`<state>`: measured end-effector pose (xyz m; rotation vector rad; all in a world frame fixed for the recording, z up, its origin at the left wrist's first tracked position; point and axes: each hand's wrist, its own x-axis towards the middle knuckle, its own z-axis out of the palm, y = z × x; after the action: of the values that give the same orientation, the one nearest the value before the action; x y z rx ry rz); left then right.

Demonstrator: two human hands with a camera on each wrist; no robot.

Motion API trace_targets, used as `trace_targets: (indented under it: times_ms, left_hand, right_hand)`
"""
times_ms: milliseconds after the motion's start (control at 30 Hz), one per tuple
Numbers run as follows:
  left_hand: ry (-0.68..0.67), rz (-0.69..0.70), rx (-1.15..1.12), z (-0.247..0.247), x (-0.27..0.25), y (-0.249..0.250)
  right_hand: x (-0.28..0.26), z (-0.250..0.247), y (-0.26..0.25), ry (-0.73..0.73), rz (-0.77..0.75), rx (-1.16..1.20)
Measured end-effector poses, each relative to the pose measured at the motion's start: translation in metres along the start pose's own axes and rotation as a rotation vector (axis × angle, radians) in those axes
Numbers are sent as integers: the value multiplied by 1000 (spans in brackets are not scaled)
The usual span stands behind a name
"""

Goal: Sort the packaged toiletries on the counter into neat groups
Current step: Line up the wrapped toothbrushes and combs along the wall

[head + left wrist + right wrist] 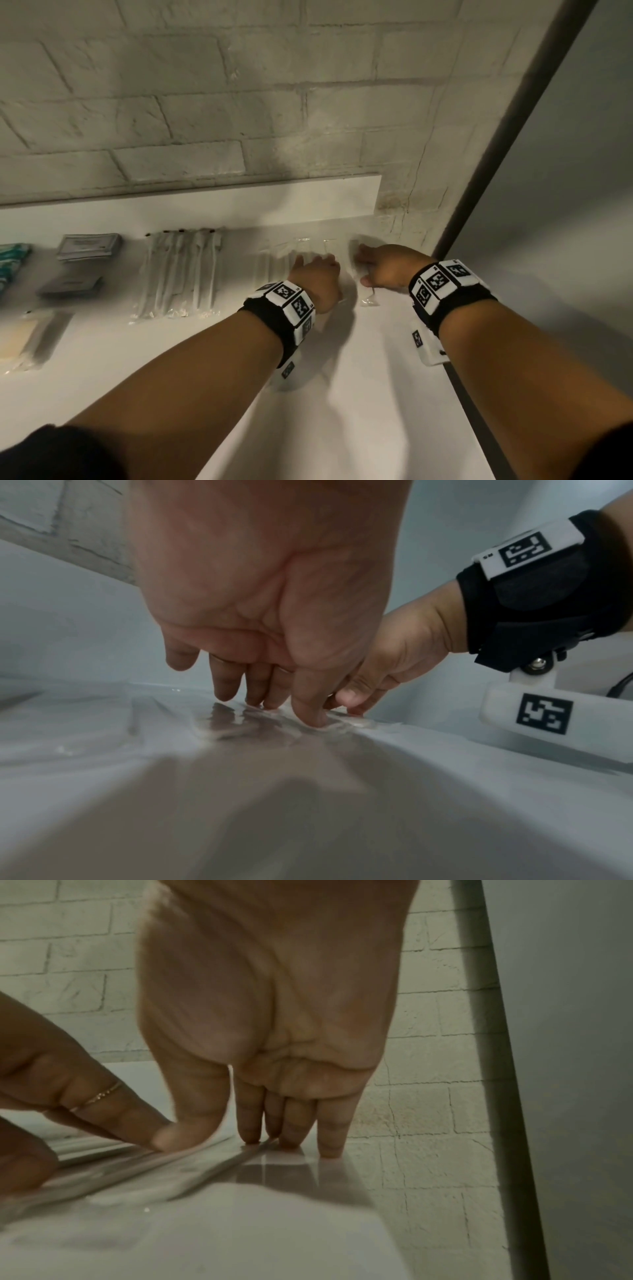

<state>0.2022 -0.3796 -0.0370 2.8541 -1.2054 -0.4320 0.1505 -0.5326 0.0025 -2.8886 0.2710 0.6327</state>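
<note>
— So where do the hands sit?
— Left hand and right hand press straight fingertips onto clear packets, seemingly toothbrushes, on the counter by the wall.

A pale brick wall rises behind a white counter; a dark post stands at right. Dim light.

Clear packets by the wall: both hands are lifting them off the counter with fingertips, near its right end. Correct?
Not lifting. The left hand and right hand press the clear packets flat on the counter with fingertips, as both wrist views show. The rest holds.
</note>
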Motion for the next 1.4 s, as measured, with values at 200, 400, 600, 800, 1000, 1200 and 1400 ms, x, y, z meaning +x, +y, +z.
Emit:
trace_targets:
  times_ms: [200,400,600,800,1000,1200,1400]
  left_hand:
    - [82,-27,3,6,0,4]
    - [81,-35,29,8,2,7]
    - [121,-69,-48,2,-8,2]
    - [67,-68,150,-4,-27,-30]
    - [44,-81,102,2,-28,-18]
    - [63,-85,34,3,-29,-15]
    - [66,-84,54,4,-29,-14]
  right_hand:
    - [2,2,0,15,9,-13]
    - [-1,1,-2,-13,20,8]
    - [-6,-3,2,1,33,149]
    - [-26,0,-15,192,-109,46]
    - [-9,16,-41,134,-107,-145]
    - [-1,23,-43,148,-107,-139]
    - [4,24,-42,137,-106,-111]
